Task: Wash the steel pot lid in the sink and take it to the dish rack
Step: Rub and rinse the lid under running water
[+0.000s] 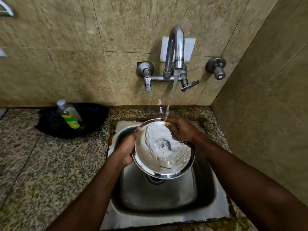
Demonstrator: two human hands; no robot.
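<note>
The round steel pot lid [164,155] is held tilted over the steel sink [166,195], its hollow inner side facing up and wet with foam and water. My left hand [127,148] grips its left rim. My right hand [181,130] holds the far right rim, fingers curled over the edge. Water runs from the wall tap [176,47] and lands by my right fingers at the lid's far edge.
A black bowl [93,114] on the granite counter [50,164] at the left holds a dish-soap bottle [70,116]. Tap handles [147,84] [190,85] stick out below the spout. A tiled wall closes in on the right.
</note>
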